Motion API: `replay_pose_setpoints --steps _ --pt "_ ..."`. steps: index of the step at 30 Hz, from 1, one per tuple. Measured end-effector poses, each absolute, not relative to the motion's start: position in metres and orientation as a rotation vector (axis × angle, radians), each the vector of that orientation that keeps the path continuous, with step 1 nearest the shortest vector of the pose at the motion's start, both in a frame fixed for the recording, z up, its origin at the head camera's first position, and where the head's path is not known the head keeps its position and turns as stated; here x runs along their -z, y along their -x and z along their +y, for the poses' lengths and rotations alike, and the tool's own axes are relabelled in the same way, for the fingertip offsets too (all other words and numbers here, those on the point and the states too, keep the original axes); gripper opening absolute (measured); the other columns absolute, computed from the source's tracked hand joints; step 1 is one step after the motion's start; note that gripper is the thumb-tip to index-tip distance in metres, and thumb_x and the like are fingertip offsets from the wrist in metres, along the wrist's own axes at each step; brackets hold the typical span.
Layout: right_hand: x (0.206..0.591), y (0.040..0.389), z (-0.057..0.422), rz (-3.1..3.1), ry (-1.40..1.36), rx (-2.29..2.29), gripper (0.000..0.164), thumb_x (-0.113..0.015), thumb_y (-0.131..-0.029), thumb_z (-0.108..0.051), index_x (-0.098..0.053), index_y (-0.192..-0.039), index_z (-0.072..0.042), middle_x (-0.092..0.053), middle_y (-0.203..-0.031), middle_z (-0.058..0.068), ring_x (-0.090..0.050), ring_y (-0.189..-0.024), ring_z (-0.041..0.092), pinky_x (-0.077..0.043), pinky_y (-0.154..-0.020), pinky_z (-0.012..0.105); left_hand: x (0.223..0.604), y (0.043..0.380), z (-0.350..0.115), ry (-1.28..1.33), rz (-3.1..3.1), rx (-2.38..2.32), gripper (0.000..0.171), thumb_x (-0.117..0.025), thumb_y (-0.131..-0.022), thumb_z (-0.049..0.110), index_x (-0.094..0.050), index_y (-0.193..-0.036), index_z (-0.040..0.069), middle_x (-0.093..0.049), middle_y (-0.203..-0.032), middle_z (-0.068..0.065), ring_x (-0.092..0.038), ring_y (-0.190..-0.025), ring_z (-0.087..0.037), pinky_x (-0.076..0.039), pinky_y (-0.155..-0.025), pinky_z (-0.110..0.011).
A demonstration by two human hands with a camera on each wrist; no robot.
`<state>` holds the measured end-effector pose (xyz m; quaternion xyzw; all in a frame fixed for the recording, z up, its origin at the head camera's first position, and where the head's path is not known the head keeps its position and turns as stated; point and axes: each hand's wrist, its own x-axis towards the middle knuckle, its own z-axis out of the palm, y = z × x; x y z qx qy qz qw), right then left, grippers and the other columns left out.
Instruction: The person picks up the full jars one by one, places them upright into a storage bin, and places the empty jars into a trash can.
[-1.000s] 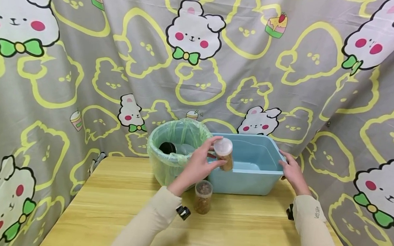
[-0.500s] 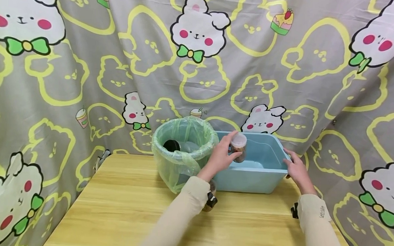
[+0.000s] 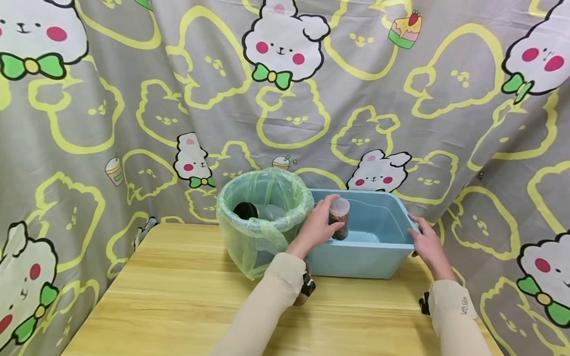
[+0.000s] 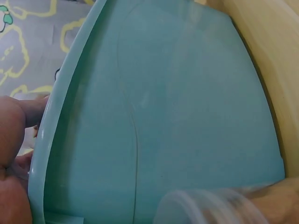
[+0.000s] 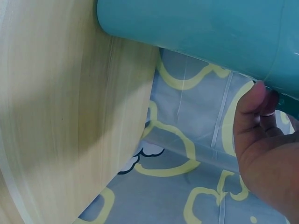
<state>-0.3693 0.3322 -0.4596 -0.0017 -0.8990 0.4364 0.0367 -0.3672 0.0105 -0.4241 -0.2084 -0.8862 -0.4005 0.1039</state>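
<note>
In the head view my left hand [image 3: 315,226] grips a clear round jar [image 3: 338,228] with brown contents and a pale lid. The jar stands nearly upright over the left part of the light blue bin [image 3: 362,262]. My right hand [image 3: 428,244] holds the bin's right rim, fingers tucked under its outer side, as the right wrist view also shows. A second clear jar [image 3: 301,299] with brown contents is in front of the bin, mostly hidden by my left sleeve. In the left wrist view its pale top [image 4: 182,207] shows beside the bin's wall [image 4: 196,102].
A round bin lined with a green bag [image 3: 251,240] stands left of the blue one. Inside it lies a bottle with a black end [image 3: 246,211]. All of this is on a wooden table [image 3: 165,289], with a patterned curtain [image 3: 278,119] behind.
My left hand has carried the jar rightward from beside the lined bin to over the blue bin, then slightly lower. My sleeve now covers the second jar. My right hand stays on the rim.
</note>
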Motion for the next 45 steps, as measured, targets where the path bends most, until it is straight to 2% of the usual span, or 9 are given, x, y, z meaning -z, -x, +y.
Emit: replay_pose_setpoints --steps 11,17,24,30,34,40,45 --pt "0.458 0.368 0.333 -2.762 -0.008 -1.328 0.057 -0.032 -0.113 -0.029 -0.021 -0.167 -0.015 -0.048 -0.129 0.032 -0.06 -0.094 0.037 -0.057 -0.064 0.041 0.427 0.372 0.014 0.644 -2.757 1.14 0.065 -0.073 -0.097 0.019 -0.04 -0.152 0.014 -0.055 -0.144 -0.014 -0.059 -0.129 -0.028 -0.052 -0.104 -0.042" --pt "0.462 0.369 0.334 -2.76 -0.006 -1.331 0.057 -0.032 -0.112 -0.03 -0.021 -0.167 -0.016 -0.047 -0.134 0.034 -0.06 -0.099 0.04 -0.056 -0.064 0.041 0.428 0.372 0.016 0.63 -2.816 1.073 0.061 -0.075 -0.096 0.019 -0.043 -0.147 0.011 -0.06 -0.137 -0.017 -0.062 -0.122 -0.028 -0.052 -0.101 -0.04" --pt "0.462 0.369 0.334 -2.759 -0.007 -1.33 0.058 -0.032 -0.112 -0.031 -0.021 -0.167 -0.016 -0.048 -0.13 0.032 -0.06 -0.095 0.038 -0.056 -0.064 0.04 0.428 0.374 0.017 0.598 -2.89 0.994 0.053 -0.073 -0.097 0.02 -0.046 -0.142 0.009 -0.063 -0.133 -0.016 -0.065 -0.118 -0.028 -0.055 -0.096 -0.039" --pt "0.463 0.37 0.332 -2.752 -0.002 -1.337 0.057 -0.033 -0.112 -0.029 -0.022 -0.167 -0.016 -0.047 -0.132 0.033 -0.06 -0.096 0.038 -0.057 -0.066 0.044 0.425 0.375 0.018 0.53 -2.998 0.926 0.047 -0.069 -0.099 0.021 -0.05 -0.138 0.005 -0.065 -0.129 -0.017 -0.065 -0.117 -0.029 -0.055 -0.096 -0.04" --pt "0.462 0.37 0.333 -2.75 0.0 -1.337 0.057 -0.034 -0.112 -0.029 -0.022 -0.167 -0.016 -0.048 -0.13 0.032 -0.06 -0.094 0.037 -0.056 -0.063 0.04 0.423 0.375 0.02 0.494 -3.073 0.889 0.04 -0.066 -0.101 0.02 -0.052 -0.135 0.003 -0.066 -0.127 -0.018 -0.066 -0.118 -0.031 -0.055 -0.096 -0.041" --pt "0.46 0.37 0.331 -2.743 0.007 -1.33 0.057 -0.035 -0.112 -0.027 -0.023 -0.166 -0.015 -0.048 -0.133 0.033 -0.06 -0.09 0.034 -0.056 -0.062 0.039 0.42 0.377 0.019 0.458 -3.173 0.791 0.033 -0.07 -0.099 0.024 -0.059 -0.123 0.004 -0.067 -0.121 -0.015 -0.065 -0.115 -0.03 -0.055 -0.093 -0.04" --pt "0.459 0.368 0.331 -2.745 0.021 -1.323 0.057 -0.035 -0.113 -0.029 -0.023 -0.166 -0.016 -0.049 -0.131 0.032 -0.06 -0.091 0.035 -0.056 -0.062 0.04 0.418 0.379 0.021 0.429 -3.212 0.753 0.032 -0.071 -0.098 0.025 -0.062 -0.121 0.003 -0.067 -0.122 -0.013 -0.063 -0.121 -0.029 -0.053 -0.097 -0.039"
